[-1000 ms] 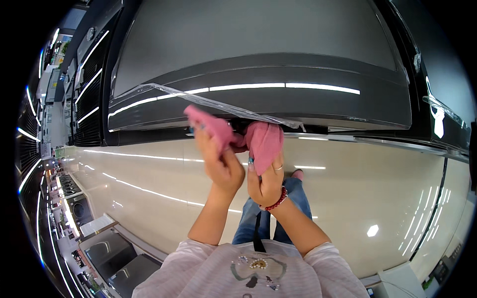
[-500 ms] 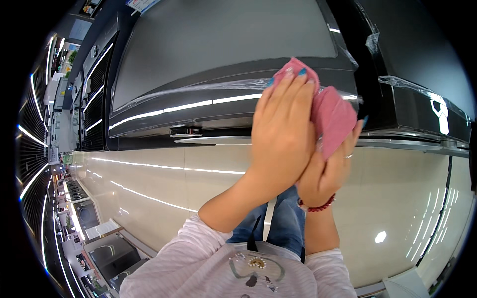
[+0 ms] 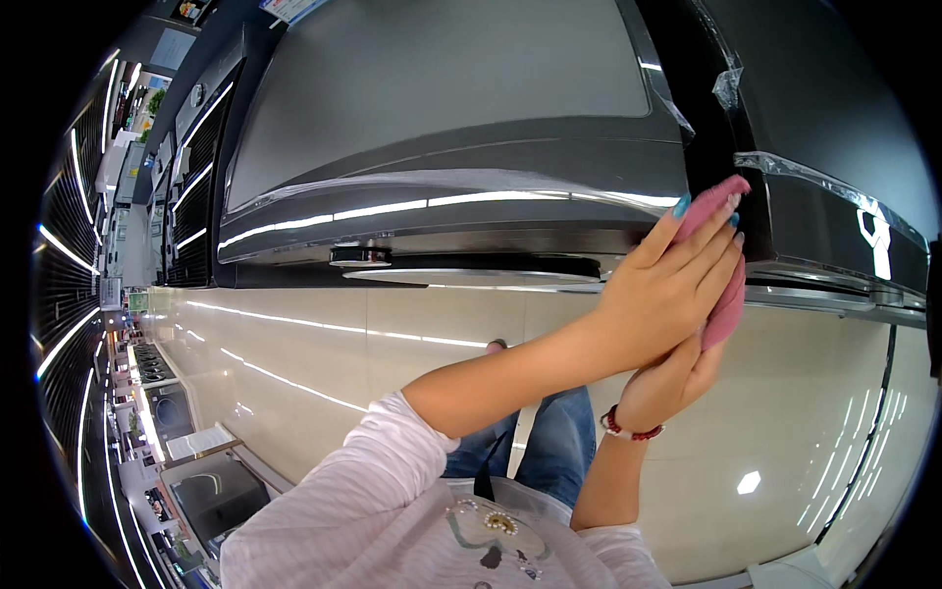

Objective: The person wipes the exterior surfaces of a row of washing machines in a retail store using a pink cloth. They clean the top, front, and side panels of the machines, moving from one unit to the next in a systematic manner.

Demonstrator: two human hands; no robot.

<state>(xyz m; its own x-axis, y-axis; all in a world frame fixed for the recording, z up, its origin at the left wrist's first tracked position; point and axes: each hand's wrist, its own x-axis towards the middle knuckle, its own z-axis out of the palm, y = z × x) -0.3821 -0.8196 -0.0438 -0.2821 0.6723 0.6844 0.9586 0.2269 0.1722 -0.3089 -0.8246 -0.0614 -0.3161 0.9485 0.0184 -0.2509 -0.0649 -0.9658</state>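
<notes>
A pink cloth (image 3: 727, 306) is bunched between my two hands at the right front corner of a dark grey appliance (image 3: 432, 88). My left hand (image 3: 659, 299) lies over the cloth with its blue-nailed fingers stretched and its thumb near the appliance's edge. One end of the cloth sticks out past the fingertips. Below it, my right hand (image 3: 675, 388), with a red beaded bracelet at the wrist, holds the lower part of the cloth; its fingers are mostly hidden behind the cloth and my left hand.
Clear film lines the appliance's curved front edge. A second dark appliance (image 3: 824, 118) with a taped edge and a white figure sticker stands to the right, across a narrow dark gap. Pale glossy floor (image 3: 442, 363) lies below. More appliances stand at the left.
Both hands and the cloth have moved right, from the appliance's front edge to its corner by the gap. My left hand now covers more of the cloth.
</notes>
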